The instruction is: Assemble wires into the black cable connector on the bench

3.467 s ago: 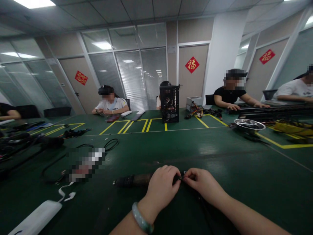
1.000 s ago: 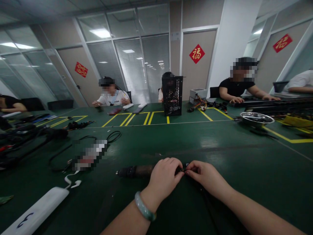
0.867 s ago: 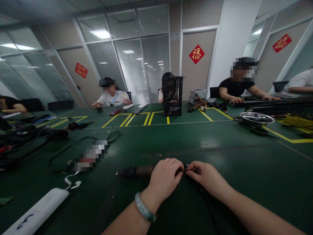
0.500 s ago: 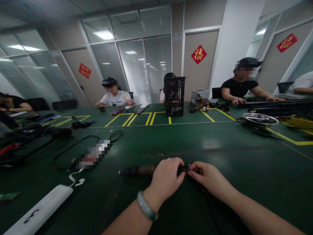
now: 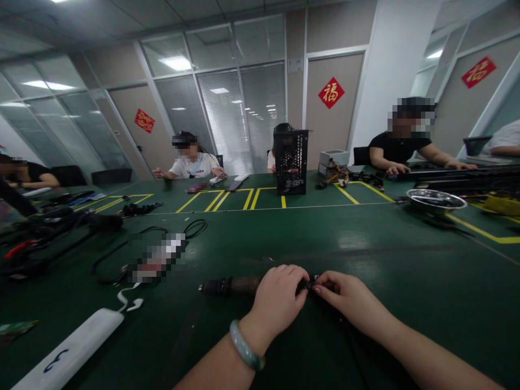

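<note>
A dark, cylindrical tool point(image 5: 229, 285) lies on the green table point(image 5: 365, 249) just ahead of me, its tip pointing left. My left hand point(image 5: 279, 298), with a pale green bangle on the wrist, is closed over the tool's right end. My right hand point(image 5: 348, 299) meets it from the right, with thumb and forefinger pinched on a small dark part at that end. A black cable point(image 5: 353, 352) runs back from there toward me under my right forearm.
A white power strip point(image 5: 69, 352) lies at the near left. Black cables point(image 5: 122, 249) and a blurred object point(image 5: 156, 258) lie left of centre. A black mesh case point(image 5: 291, 169) stands mid-table, and a metal bowl point(image 5: 436, 200) at right. Several other people sit around the table.
Both hands have stayed together at the tool's right end, with only slight finger movement. The view has shifted a little as my head turned.
</note>
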Tool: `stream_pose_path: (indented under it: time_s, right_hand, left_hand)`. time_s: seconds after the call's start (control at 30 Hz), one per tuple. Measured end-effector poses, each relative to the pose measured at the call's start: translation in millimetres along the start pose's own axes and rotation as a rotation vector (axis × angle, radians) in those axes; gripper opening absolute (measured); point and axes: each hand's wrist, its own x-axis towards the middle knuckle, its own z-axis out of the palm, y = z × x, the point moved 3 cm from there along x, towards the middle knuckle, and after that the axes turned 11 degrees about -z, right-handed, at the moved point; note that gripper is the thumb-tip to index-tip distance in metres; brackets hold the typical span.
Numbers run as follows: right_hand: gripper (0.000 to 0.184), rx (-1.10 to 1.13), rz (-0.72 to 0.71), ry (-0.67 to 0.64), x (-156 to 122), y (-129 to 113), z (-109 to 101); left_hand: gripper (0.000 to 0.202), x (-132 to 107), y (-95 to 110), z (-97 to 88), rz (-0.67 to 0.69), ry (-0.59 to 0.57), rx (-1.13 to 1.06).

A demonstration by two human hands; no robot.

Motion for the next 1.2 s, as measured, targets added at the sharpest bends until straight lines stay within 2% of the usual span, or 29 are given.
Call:
stream_pose_path:
  time_s: [0.3,0.63,0.87,1.2]
  right_hand:
    - [0.017,-0.01,0.033,-0.005,-1,-5,-4]
    - [0.014,-0.058,0.042,-0.003,3,10,0]
    - [0.008,-0.097,0.063,0.006,0,2,-2]
    - [0.007,-0.153,0.016,0.035,-1,2,-1]
  left_hand:
    - [0.02,-1,-3,1.9,-0.043,-0.002,-0.01]
    - [0.017,1,-3,3.2,-0.051,-0.007,-0.012]
    - [0.02,0,-5,3.5,-0.049,0.017,-0.042]
    - [0.018,-4,-2,-1.5,-0.027,0.014,-0.061]
